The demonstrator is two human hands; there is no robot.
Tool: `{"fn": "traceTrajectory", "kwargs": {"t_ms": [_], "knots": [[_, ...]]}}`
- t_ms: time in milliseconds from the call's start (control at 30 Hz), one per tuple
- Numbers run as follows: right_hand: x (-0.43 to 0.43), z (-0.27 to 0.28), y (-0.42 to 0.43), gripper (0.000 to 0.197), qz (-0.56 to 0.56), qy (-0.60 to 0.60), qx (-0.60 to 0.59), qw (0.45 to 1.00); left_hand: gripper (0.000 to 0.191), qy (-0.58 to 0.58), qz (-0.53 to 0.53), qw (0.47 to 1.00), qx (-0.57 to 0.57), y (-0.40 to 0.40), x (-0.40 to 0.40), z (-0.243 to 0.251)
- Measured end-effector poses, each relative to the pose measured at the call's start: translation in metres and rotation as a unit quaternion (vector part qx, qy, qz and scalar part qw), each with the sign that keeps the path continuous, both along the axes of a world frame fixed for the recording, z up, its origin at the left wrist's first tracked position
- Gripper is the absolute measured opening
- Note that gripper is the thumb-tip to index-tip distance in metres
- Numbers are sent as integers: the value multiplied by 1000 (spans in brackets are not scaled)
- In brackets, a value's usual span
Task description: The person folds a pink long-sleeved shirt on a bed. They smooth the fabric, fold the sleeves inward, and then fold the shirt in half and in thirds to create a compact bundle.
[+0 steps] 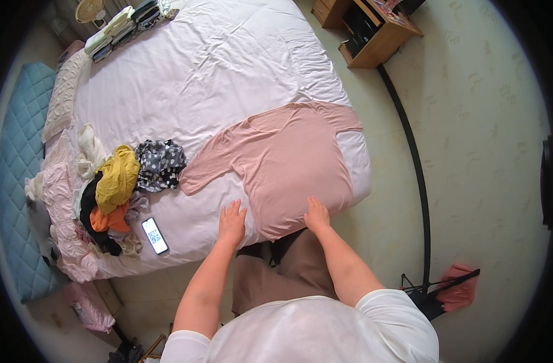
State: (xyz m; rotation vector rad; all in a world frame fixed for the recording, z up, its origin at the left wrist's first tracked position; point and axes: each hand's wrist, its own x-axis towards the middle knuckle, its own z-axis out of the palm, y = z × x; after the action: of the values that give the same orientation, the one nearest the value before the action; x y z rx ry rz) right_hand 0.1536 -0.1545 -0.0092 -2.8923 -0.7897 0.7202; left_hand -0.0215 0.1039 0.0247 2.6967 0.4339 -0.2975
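Observation:
A pink long-sleeved top (299,159) lies spread over the bed's near corner, its neckline facing away from me and one sleeve stretched out to the left. My right hand (317,215) rests at the lower part of the top near the bed's front edge, fingers spread and holding nothing. My left hand (233,223) is over the white bed sheet (204,218), just left of the top's lower side, with its fingers slightly apart and nothing in them. The far sleeve on the right reaches over the bed's side edge.
Left of the top lie a black-and-white patterned garment (160,165), a yellow garment (118,179) and an orange one (109,218) in a heap. A lit smartphone (155,236) lies beside them. Folded clothes (117,29) stand at the far left. A wooden desk (376,41) is beyond the bed.

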Motion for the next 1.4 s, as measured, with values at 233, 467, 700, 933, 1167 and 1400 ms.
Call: {"fn": "traceTrajectory", "kwargs": {"t_ms": [233, 467, 700, 933, 1167, 1400], "knots": [[46, -16, 15, 66, 43, 8, 13, 999, 46, -26, 25, 998, 45, -16, 22, -27], [151, -77, 37, 73, 141, -57, 69, 986, 70, -27, 93, 991, 88, -53, 153, -90], [236, -124, -17, 71, 135, -149, 96, 975, 80, -9, 298, 942, 154, -29, 156, -179], [251, -122, -12, 70, 146, -204, 150, 956, 70, -33, 308, 932, 187, -29, 185, -155], [290, -120, 29, 73, 171, -137, 91, 971, 66, -43, 240, 961, 131, -17, 192, -171], [253, -103, -7, 76, 116, -237, 177, 948, 70, -39, 185, 959, 210, -48, 179, -159]]}}
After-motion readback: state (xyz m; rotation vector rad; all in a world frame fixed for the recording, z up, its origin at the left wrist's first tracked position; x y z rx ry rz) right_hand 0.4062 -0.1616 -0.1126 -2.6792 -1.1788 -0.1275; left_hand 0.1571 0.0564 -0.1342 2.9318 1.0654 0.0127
